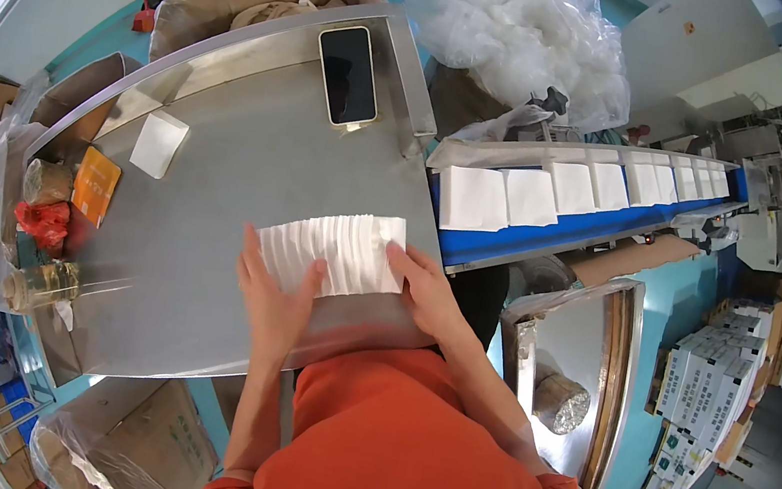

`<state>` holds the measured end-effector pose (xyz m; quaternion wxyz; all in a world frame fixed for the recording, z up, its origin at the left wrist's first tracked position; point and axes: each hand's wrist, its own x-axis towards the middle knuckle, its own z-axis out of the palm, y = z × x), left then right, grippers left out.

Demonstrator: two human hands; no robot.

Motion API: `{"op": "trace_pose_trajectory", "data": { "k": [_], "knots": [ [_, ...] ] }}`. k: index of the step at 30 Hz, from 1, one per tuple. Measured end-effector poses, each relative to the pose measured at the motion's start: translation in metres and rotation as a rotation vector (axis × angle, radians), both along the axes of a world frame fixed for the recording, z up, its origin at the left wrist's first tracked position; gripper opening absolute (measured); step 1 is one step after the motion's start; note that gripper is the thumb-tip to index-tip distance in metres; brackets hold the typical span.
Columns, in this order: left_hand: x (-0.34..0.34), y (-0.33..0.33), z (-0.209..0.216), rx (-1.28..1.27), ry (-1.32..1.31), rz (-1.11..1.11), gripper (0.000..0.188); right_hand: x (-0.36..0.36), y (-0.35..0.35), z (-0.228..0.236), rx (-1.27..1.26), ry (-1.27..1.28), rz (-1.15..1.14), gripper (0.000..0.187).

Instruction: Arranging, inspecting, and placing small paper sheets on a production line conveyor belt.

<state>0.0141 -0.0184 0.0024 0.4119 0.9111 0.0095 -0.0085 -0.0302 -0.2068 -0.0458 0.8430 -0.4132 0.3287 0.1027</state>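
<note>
A row of thin white squares, like folded napkins or flat packs, stands on edge on the steel table, pressed side by side. My left hand grips its left end, fingers round the far side and thumb against the near side. At the opposite end my right hand holds the last square, with its thumb and fingertips against it. The row lies between both hands, near the table's front edge. Whether the squares are paper or wrapped packs I cannot tell.
The steel table has raised edges and carries a phone, a single white square, an orange card and tape rolls. At the right, a blue conveyor belt bears several white squares. Cardboard boxes stand around.
</note>
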Motion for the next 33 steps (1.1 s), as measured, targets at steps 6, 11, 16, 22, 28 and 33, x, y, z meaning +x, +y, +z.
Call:
{"op": "trace_pose_trajectory", "data": {
  "k": [6, 11, 16, 22, 28, 33],
  "knots": [
    [0.006, 0.006, 0.001, -0.021, 0.029, -0.117, 0.101, -0.017, -0.028, -0.021, -0.138, -0.064, -0.310, 0.020],
    [0.001, -0.006, 0.012, -0.092, 0.136, -0.202, 0.102, -0.005, -0.011, 0.007, -0.955, -0.054, 0.249, 0.048],
    [-0.006, -0.010, 0.006, -0.008, 0.034, -0.171, 0.102, -0.006, -0.008, 0.011, -0.132, -0.027, 0.109, 0.048],
    [-0.005, -0.007, 0.005, -0.037, 0.075, -0.164, 0.098, -0.029, -0.033, -0.010, -0.158, -0.014, -0.273, 0.035],
    [-0.009, -0.023, 0.009, -0.007, -0.016, -0.264, 0.098, -0.005, -0.004, 0.016, -0.903, -0.107, 0.373, 0.050],
    [0.003, -0.020, 0.012, 0.289, -0.119, -0.214, 0.100, 0.005, -0.001, 0.012, -0.105, -0.025, 0.307, 0.042]
  ]
}}
